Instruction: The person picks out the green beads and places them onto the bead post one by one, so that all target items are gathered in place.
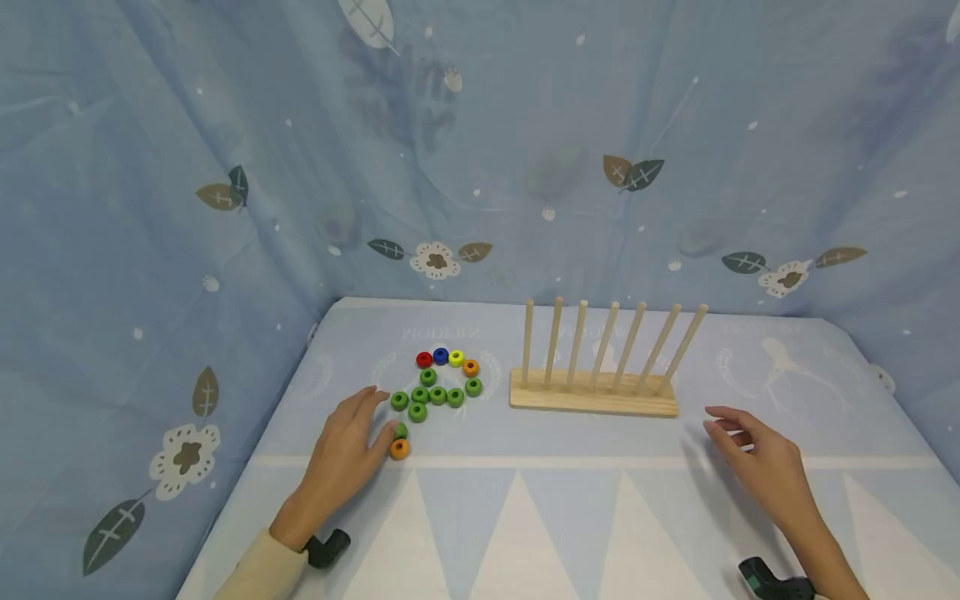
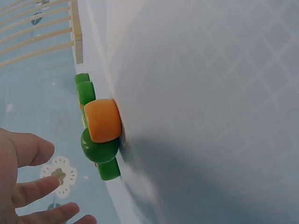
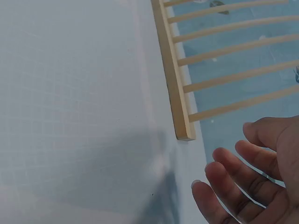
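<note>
In the head view, the left hand (image 1: 347,446), fingers released, is just beside beads (image 1: 437,399) on the table (image 1: 465,517); the right hand (image 1: 765,462), loosely bent and grasping nothing, is near the wooden rack (image 1: 592,403) of 7 pegs (image 1: 577,346). Left wrist view: 1 orange bead (image 2: 103,120) shows before green ones (image 2: 98,148). Right wrist view: fingers (image 3: 247,178) are apart from the rack.

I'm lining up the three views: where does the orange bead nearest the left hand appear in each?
Head: the orange bead is below and left of center, just right of the left hand.
Left wrist: the orange bead is left of center, in front of a green bead.
Right wrist: not in view.
Shared landmark: the wooden peg rack, in all three views.
</note>
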Available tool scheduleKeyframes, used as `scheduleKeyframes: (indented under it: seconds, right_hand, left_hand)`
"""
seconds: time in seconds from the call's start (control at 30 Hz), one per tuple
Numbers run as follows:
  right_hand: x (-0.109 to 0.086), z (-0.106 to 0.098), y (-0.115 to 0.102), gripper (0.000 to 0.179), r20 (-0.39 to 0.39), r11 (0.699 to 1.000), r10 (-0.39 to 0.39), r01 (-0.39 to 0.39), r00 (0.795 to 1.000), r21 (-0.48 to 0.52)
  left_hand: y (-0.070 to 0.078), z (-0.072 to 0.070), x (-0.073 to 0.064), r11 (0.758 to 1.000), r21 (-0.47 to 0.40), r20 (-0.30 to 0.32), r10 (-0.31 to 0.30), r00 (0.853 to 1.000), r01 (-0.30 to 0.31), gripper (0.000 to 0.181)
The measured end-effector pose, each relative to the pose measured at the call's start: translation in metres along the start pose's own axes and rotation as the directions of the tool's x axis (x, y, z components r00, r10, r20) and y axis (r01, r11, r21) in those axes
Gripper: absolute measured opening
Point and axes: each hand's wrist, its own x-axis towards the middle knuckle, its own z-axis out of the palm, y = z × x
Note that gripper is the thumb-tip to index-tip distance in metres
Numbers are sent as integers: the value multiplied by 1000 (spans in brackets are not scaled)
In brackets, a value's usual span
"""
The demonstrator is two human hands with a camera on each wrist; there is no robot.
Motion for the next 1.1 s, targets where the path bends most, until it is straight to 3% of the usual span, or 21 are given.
scheduleKeyframes:
  seconds: [0.2,0.57,0.8,1.1]
  right_hand:
    - [5,4,0,38,27,996,54,-56,998,67]
    - [17,11,5,46,125,972,129,-150,984,182]
    - [26,16,11,50,180,956,132,-173,975,236]
    - [38,21,19,56,230,956,109,-165,967,242]
  left_hand:
    - [-3,0,0,994,-66,61,-87,994,91,41]
    - [-14,2,5,972,-154,125,-159,979,178,41]
    - [-21,3,4,963,-178,152,-175,973,201,42]
    - [-27,4,8,954,-231,151,-158,976,190,39]
